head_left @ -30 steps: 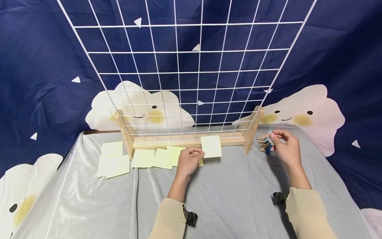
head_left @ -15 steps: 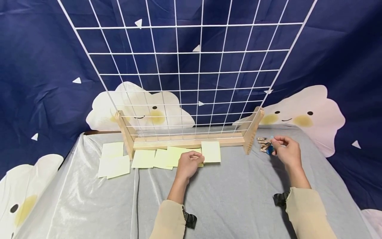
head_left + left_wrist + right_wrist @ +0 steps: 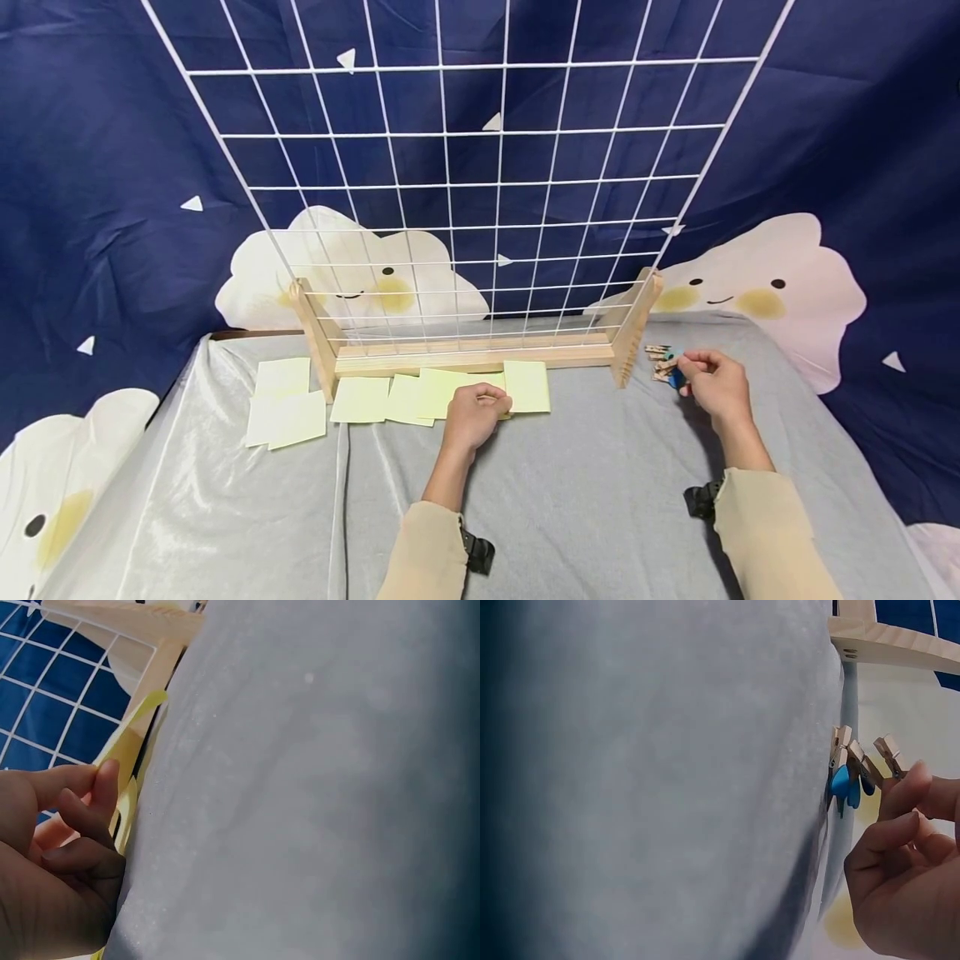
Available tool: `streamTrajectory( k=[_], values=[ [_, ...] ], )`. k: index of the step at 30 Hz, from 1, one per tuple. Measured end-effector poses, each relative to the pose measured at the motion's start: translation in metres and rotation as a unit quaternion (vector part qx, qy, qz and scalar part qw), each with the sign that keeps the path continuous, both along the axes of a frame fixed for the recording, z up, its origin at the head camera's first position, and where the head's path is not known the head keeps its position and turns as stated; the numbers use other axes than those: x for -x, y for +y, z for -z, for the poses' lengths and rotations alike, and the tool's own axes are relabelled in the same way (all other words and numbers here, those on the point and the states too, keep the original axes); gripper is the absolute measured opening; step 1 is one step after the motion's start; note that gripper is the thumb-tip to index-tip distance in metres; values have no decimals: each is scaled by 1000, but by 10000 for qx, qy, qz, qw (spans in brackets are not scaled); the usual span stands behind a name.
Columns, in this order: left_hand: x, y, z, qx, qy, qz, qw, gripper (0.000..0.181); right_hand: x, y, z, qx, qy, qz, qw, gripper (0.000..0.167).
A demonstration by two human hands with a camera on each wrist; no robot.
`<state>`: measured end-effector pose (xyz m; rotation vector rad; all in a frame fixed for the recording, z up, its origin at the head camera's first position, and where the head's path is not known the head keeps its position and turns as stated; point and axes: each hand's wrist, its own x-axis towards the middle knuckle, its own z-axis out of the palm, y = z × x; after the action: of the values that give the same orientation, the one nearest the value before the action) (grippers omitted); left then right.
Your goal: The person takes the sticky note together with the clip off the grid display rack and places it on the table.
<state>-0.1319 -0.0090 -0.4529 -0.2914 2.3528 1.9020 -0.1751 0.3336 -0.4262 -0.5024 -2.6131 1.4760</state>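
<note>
My left hand (image 3: 474,415) pinches the lower left part of a pale yellow sticky note (image 3: 528,387), just in front of the stand's wooden base. In the left wrist view, the thumb and index finger meet on that note (image 3: 139,727). My right hand (image 3: 718,385) is at a small pile of mini wooden clothespins (image 3: 658,360), right of the stand. In the right wrist view its thumb and index finger pinch one clothespin (image 3: 889,755), raised beside others with blue decorations (image 3: 841,782). The fingertips cover the held clothespin's lower end.
A white wire grid (image 3: 472,181) stands upright in a wooden stand (image 3: 472,359). More yellow notes lie in an overlapping row (image 3: 360,400) before it. Several others (image 3: 297,418) lie at the left. Grey cloth (image 3: 585,492) covers the table; a blue cloud-patterned curtain (image 3: 97,208) hangs behind.
The left hand's note has come down toward the table and slightly left. My right hand has moved a little down at the clothespin pile and then slightly left.
</note>
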Motion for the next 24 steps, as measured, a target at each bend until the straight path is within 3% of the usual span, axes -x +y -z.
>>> streamTrajectory(
  k=[16,24],
  values=[
    [2,0,6,483,205,26,9986,6,4,1,7,9,-444,-117,9989,40],
    [0,-1,6,557,207,-43,9982,2,3,0,5,64,-437,-116,9990,41]
  ],
)
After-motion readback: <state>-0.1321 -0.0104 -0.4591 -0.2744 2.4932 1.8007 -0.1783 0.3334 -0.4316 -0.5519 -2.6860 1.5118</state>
